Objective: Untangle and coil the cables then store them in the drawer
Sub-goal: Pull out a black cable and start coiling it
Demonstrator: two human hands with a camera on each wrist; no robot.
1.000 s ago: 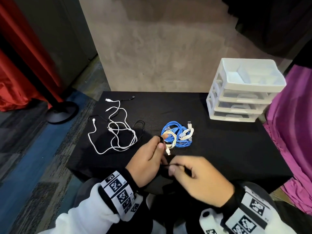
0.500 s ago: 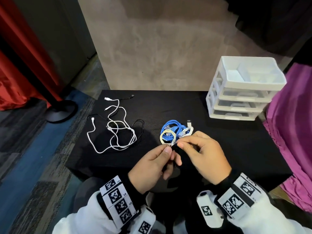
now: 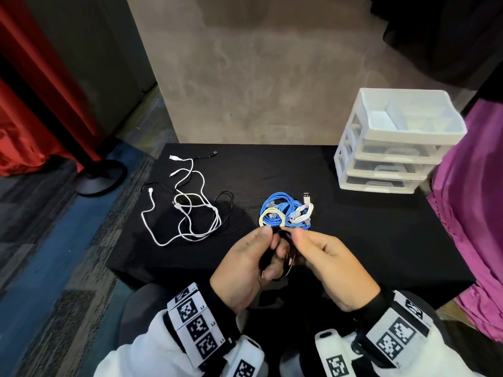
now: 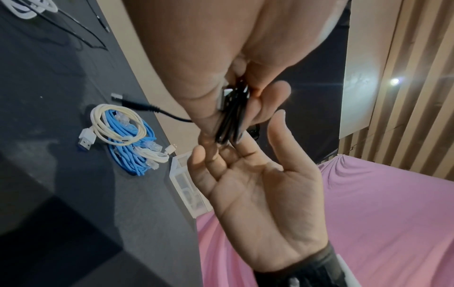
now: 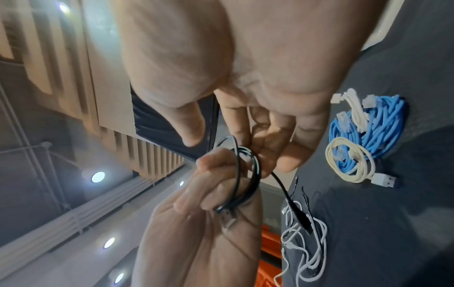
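Both hands work near the blue cable bundle [image 3: 283, 213]. My left hand [image 3: 246, 270] pinches the coiled black cable [image 5: 242, 178]; my right hand [image 3: 330, 263] apparently guides its loose tail. Light, limp, springy: hold across all loops.

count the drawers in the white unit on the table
3 drawers, stacked at the table's far right under an open top tray; all closed.

A black tablecloth [image 3: 353, 240] covers the table. A red curtain [image 3: 32, 104] hangs at left behind a black stand base [image 3: 100, 178]; pink fabric [image 3: 473, 202] drapes at right.
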